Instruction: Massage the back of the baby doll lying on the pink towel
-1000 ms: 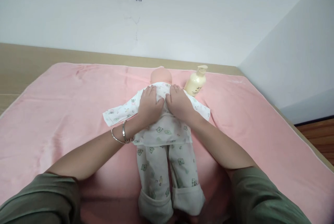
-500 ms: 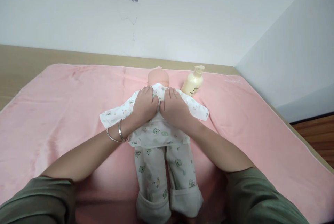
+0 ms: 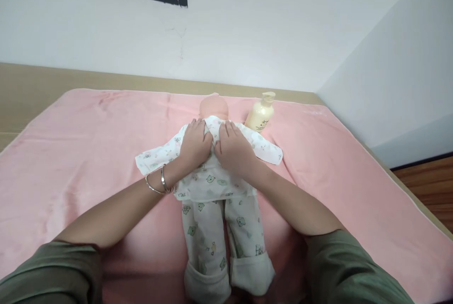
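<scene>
A doll [image 3: 214, 107] lies on a pink blanket, dressed in a white printed top [image 3: 208, 182] and matching trousers [image 3: 207, 233] with rolled cuffs. Both sleeves spread out sideways. My left hand [image 3: 196, 142] rests flat on the left side of the doll's upper back, its fingers extended. On the right side of the back lies my right hand [image 3: 234, 147], also flat, with the fingers stretched toward the doll's neck. The two thumbs are near each other at the middle. Neither hand grasps anything.
A pale yellow pump bottle [image 3: 260, 114] stands right of the doll's head. The pink blanket [image 3: 106, 129] covers most of a wooden surface [image 3: 31, 82]. White walls rise behind and at the right; a dark frame hangs at the upper left.
My right hand has shifted slightly left on the doll's back. My left hand stays nearly in place. The camera view has shifted a little.
</scene>
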The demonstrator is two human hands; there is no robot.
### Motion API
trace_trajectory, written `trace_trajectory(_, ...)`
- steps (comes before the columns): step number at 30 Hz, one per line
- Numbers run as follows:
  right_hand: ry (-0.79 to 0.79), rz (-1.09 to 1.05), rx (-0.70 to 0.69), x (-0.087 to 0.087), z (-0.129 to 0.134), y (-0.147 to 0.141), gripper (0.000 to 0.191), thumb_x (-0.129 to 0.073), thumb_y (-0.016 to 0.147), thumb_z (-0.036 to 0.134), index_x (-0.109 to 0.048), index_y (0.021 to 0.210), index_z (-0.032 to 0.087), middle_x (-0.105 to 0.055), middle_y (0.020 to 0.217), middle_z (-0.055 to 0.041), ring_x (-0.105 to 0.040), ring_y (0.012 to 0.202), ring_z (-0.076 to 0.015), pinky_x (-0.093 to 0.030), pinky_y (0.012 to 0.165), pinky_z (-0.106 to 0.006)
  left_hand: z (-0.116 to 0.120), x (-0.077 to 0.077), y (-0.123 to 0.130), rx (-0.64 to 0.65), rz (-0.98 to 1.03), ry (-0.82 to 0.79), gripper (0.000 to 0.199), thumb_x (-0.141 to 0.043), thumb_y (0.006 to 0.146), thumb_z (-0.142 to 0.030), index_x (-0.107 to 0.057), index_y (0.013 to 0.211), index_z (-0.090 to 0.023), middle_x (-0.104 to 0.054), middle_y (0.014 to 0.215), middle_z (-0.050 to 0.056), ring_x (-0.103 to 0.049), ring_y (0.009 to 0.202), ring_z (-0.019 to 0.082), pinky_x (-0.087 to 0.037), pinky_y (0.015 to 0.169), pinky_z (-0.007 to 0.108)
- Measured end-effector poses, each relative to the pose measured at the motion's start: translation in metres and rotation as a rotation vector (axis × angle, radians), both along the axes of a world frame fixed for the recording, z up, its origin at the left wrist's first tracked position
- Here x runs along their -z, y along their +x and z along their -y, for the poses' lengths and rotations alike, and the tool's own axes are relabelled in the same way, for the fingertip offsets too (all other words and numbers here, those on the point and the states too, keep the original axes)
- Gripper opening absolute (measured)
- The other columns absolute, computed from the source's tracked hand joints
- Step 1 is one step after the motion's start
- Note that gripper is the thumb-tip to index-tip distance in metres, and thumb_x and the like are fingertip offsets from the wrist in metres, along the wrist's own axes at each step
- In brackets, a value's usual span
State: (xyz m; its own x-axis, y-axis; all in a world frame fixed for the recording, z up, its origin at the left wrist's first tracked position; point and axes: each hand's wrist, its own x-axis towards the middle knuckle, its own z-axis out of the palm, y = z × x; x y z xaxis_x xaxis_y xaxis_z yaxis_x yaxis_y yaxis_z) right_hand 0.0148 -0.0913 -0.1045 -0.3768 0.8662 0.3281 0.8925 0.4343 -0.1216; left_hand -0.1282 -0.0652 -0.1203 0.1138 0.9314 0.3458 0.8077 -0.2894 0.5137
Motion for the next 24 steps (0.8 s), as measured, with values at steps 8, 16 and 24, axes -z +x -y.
trace_trajectory(8, -0.231, -0.136, 0.113, -0.005, -0.032, 0.009, 0.063, -0.037, 0.097, 0.032, -0.039, 0.150, -0.004, -0.039, 0.162, -0.0255, -0.029, 0.154, -0.0376, -0.024, 0.126, -0.056, 0.006, 0.018, 0.001, -0.005, 0.084, 0.088, 0.051, -0.034, 0.094, -0.029, -0.055, 0.137, -0.010, -0.058, 0.145, 0.018, -0.047, 0.142, 0.033, -0.035, 0.122, 0.054)
trace_trajectory(16, -0.190, -0.209, 0.073, -0.006, -0.035, 0.020, 0.054, -0.049, 0.093, 0.043, -0.055, 0.133, 0.008, -0.066, 0.129, -0.0205, -0.060, 0.119, -0.0343, -0.049, 0.103, -0.048, 0.019, 0.010, 0.005, -0.006, -0.038, 0.140, 0.048, -0.037, 0.094, -0.027, -0.055, 0.136, -0.009, -0.061, 0.132, 0.021, -0.054, 0.125, 0.035, -0.045, 0.109, 0.054)
trace_trajectory(24, -0.048, 0.043, 0.056, -0.006, -0.006, 0.004, 0.051, -0.036, 0.099, 0.027, -0.051, 0.135, -0.005, -0.060, 0.134, -0.0303, -0.054, 0.127, -0.0391, -0.040, 0.112, -0.054, 0.005, -0.006, -0.003, 0.054, -0.155, 0.009, 0.032, -0.037, 0.092, -0.022, -0.061, 0.110, -0.012, -0.069, 0.112, 0.021, -0.063, 0.109, 0.035, -0.051, 0.098, 0.052)
